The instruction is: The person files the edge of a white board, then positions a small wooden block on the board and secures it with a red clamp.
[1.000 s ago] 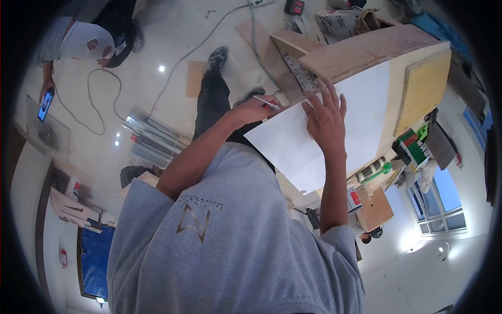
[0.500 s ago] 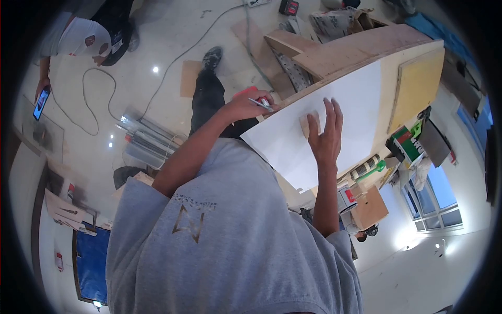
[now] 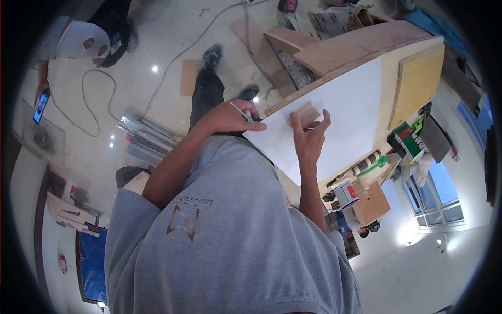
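A white sheet (image 3: 334, 125) lies over a wooden board with a curved far edge. My right hand (image 3: 308, 141) is over the sheet, its thumb and fingers closed around a small wooden block (image 3: 307, 113) near the board's edge. By the sheet's left corner, my left hand (image 3: 230, 118) is closed with the thumb stretched out. From it sticks a thin grey pencil-like stick (image 3: 239, 110). Something small, red and white also shows among the left fingers; its kind is not clear.
A yellow board (image 3: 415, 86) lies on the right side of the worktop. Wood offcuts (image 3: 261, 52) and cables are on the floor ahead. Metal profiles (image 3: 149, 138) lie at left. A person with a phone (image 3: 41, 106) is at upper left.
My left hand has drawn back from the board's edge, toward my body. My right hand has moved left and closed on the wooden block, which was partly hidden beneath it.
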Available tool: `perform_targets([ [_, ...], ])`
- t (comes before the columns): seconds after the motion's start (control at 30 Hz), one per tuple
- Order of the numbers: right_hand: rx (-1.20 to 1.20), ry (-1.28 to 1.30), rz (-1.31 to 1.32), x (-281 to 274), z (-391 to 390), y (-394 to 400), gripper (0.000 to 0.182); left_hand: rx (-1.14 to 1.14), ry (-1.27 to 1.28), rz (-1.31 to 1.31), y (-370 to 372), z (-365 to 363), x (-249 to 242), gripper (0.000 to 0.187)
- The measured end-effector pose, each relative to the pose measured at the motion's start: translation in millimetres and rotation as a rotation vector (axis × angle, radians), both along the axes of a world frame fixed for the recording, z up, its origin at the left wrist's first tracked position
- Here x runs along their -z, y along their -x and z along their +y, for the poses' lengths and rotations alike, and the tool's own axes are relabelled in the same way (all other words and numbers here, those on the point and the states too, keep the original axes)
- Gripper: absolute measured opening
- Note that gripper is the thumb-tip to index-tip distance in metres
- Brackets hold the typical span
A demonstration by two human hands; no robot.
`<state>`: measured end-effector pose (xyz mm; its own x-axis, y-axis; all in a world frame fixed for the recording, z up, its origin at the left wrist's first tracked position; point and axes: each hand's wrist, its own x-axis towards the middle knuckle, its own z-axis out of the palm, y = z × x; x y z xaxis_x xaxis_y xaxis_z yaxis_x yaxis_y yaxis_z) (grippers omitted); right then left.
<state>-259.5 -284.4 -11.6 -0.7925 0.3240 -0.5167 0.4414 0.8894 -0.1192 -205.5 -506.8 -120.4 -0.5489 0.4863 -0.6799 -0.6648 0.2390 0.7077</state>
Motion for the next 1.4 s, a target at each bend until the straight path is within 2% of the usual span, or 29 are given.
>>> perform_targets([
  [0.03,-0.001,-0.002,-0.012,-0.4,1.5,2.4,0.095,0.036,0.035,0.008,-2.9,-1.9,-5.3,0.053],
  [0.17,-0.014,0.007,-0.069,-4.5,1.7,8.6,0.091,0.066,-0.094,0.056,-16.0,-4.0,-4.9,0.059],
  [0.27,-0.041,0.010,-0.031,4.2,12.0,1.2,0.088,-0.033,-0.059,0.238,-34.8,5.1,14.4,0.051],
  [0.37,-0.006,0.033,0.001,9.1,17.4,-6.5,0.085,0.076,-0.025,0.143,-23.4,0.3,-2.0,0.042],
  [0.47,-0.003,0.043,0.025,14.2,27.9,-14.5,0.084,0.116,0.002,0.265,-37.2,3.6,6.2,0.040],
  [0.77,-0.026,0.053,0.034,15.6,29.4,-13.5,0.084,-0.038,0.037,0.178,-52.3,15.7,1.7,0.047],
  [0.87,-0.030,0.050,0.033,16.2,28.1,-11.3,0.084,-0.042,0.049,0.124,-43.9,14.6,-3.7,0.047],
  [1.07,-0.014,0.073,0.052,16.6,26.4,-11.9,0.084,0.021,0.031,0.181,-33.8,12.5,-5.0,0.045],
  [1.17,0.014,0.109,0.056,13.7,20.5,-9.9,0.083,-0.165,0.071,0.283,-48.7,21.4,0.3,0.044],
  [1.27,0.026,0.108,0.047,10.7,10.1,-2.1,0.083,-0.172,0.071,0.255,-45.9,19.8,7.4,0.049],
  [1.4,0.080,0.125,0.056,13.7,10.6,5.6,0.085,-0.035,0.015,0.131,-18.7,-3.1,-5.6,0.046],
])
